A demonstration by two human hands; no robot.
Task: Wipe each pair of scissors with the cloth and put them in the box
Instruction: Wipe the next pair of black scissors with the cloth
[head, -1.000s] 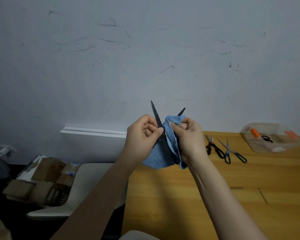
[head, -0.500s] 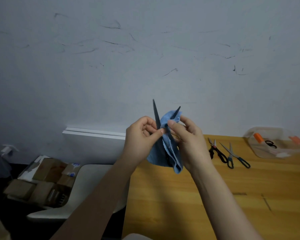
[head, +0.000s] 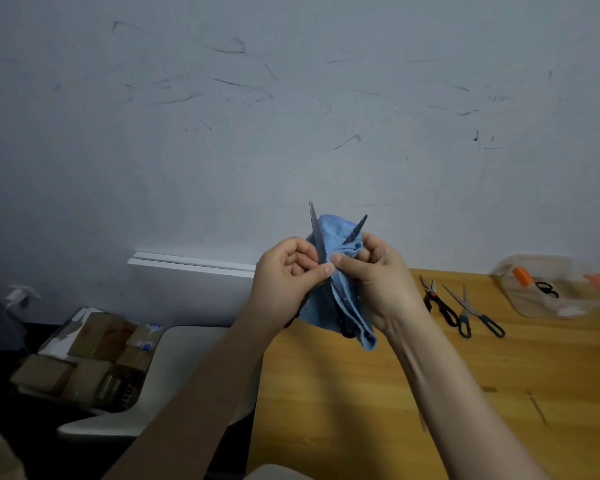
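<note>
My left hand point(head: 284, 282) pinches one blade of the open scissors point(head: 315, 233). My right hand point(head: 378, 285) grips the cloth point(head: 347, 313) round the other, both raised over the table point(head: 361, 393). Beyond, a black pair point(head: 439, 303) and a teal pair point(head: 475, 311) lie side by side. Farther right, the box point(head: 575, 268) holds another pair point(head: 546, 289).

You have one wide-angle view, worn on your head, looking forward and slightly down over the table point(head: 378, 410). It faces the wall point(head: 291, 116) behind the table, which fills the upper half. The table is seen from above, from its near left corner. Your left hand point(head: 288, 278), gripping the scissors point(head: 315, 233), and your right hand point(head: 378, 282), pinching the cloth point(head: 340, 306), sit close to the lens above the table's left edge. The box point(head: 568, 268) at the table's far right touches the frame edge.
</note>
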